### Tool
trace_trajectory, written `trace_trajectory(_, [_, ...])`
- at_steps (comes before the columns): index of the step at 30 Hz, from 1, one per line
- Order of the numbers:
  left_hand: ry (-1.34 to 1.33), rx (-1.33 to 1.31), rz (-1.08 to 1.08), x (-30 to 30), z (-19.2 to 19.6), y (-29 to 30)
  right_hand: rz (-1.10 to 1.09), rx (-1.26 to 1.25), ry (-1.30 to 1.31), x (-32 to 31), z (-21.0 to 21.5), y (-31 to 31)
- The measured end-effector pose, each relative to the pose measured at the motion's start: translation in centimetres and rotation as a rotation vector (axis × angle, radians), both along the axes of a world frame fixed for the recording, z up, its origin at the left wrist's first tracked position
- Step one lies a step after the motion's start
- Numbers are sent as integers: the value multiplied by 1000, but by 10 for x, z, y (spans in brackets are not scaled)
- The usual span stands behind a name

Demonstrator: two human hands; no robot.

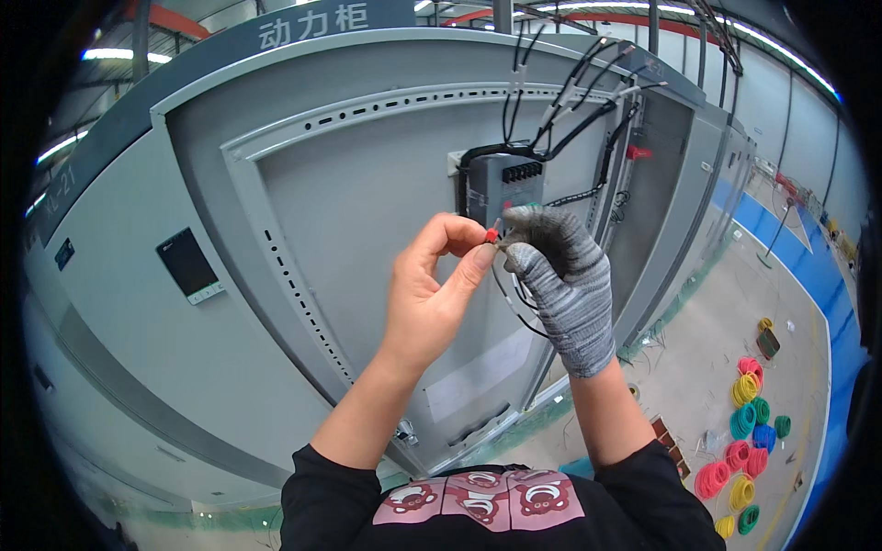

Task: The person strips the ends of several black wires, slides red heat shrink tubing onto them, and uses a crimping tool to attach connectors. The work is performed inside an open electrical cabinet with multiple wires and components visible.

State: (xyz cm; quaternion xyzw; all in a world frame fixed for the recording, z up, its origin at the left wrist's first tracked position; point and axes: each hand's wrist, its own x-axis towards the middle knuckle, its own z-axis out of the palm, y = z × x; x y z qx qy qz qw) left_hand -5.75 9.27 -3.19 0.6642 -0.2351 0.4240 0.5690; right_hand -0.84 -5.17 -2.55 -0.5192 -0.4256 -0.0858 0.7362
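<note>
Red terminal sleeve [491, 236], small and cylindrical, pinched at the meeting point of both hands, just below the grey electrical module [503, 186], which serves as landmark. Black wire [511, 303] hangs from the sleeve and loops down beneath the hands, away from the module. Left hand [430, 292], bare, sits below and to the left of the module; thumb and forefinger are closed together on the sleeve, the remaining fingers curled loosely behind. Right hand [562, 280], in a grey knitted glove, sits directly below the module and slightly right; its fingertips are drawn together against the sleeve from the other side, though whether they grip the sleeve itself or the wire beside it cannot be told. Bundle of black cables [570, 101] rises from the top of the module toward the upper rail. Grey mounting plate [367, 202] lies behind the module, with a perforated rail [303, 294] running down its side left of the module. Small black display panel [188, 264] is set in the cabinet door, well to the left of the module. Coils of red, yellow and green wire [749, 432] lie on the concrete floor, far below and right of the module. Blue floor strip [808, 266] runs to the right of the module.
</note>
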Motion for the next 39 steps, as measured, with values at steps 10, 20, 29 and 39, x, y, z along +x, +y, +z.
trace_trajectory(10, [191,170,-117,1,-7,-9,-218,-398,-148,-3,23,-46])
trace_trajectory(20, [-3,539,116,10,-13,-18,-471,-700,-636,6,22,-73])
trace_trajectory(29, [-11,627,128,10,-16,-21,-246,-945,-386,10,38,-79])
trace_trajectory(39, [-2,624,156,15,-12,-34,-226,-839,-654,30,32,-83])
